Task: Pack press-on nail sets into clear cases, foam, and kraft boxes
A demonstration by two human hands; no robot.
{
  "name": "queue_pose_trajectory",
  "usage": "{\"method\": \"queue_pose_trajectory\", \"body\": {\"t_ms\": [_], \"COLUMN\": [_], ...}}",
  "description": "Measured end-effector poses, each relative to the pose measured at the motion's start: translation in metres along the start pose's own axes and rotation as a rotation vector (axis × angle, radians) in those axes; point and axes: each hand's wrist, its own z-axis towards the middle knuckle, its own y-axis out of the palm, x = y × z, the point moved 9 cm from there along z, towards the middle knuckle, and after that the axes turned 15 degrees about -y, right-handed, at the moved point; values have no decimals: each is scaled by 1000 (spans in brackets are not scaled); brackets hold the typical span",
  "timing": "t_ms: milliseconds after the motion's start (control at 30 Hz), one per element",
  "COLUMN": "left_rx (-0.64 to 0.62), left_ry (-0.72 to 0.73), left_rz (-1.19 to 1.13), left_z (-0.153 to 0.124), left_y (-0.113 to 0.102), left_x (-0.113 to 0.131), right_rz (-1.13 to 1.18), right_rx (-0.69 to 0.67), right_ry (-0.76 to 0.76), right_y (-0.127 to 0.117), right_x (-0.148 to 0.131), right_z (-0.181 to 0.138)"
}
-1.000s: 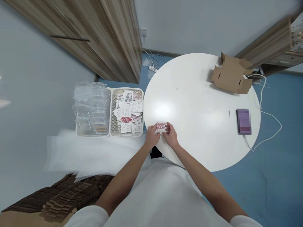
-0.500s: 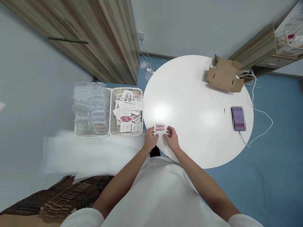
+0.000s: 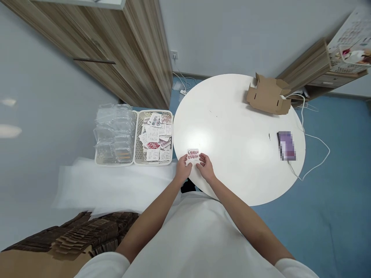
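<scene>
Head view: the left hand (image 3: 182,170) and right hand (image 3: 206,167) are held half-curled at either end of a card of pinkish pieces (image 3: 193,154), though whether it is gripped cannot be told. By an uneven push, the card could be skewed, or slid off the white table (image 3: 237,150), whose rim is near.

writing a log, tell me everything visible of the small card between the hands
The small card is pale, roughly rectangular, with two rows of shiny pinkish-red oval pieces facing up; material unclear. It is by the table's near-left edge, between the left hand and right hand, which appear to touch its sides. Whether it is lifted is unclear.
</scene>
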Motion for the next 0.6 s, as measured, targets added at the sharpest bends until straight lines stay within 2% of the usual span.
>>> {"method": "queue_pose_trajectory", "body": {"t_ms": [600], "left_rx": [55], "left_ry": [95], "left_rz": [88], "left_z": [3], "left_y": [2], "left_x": [-1], "right_rz": [74], "right_rx": [-133], "right_ry": [-51], "right_y": [0], "right_x": [0], "right_z": [1]}}
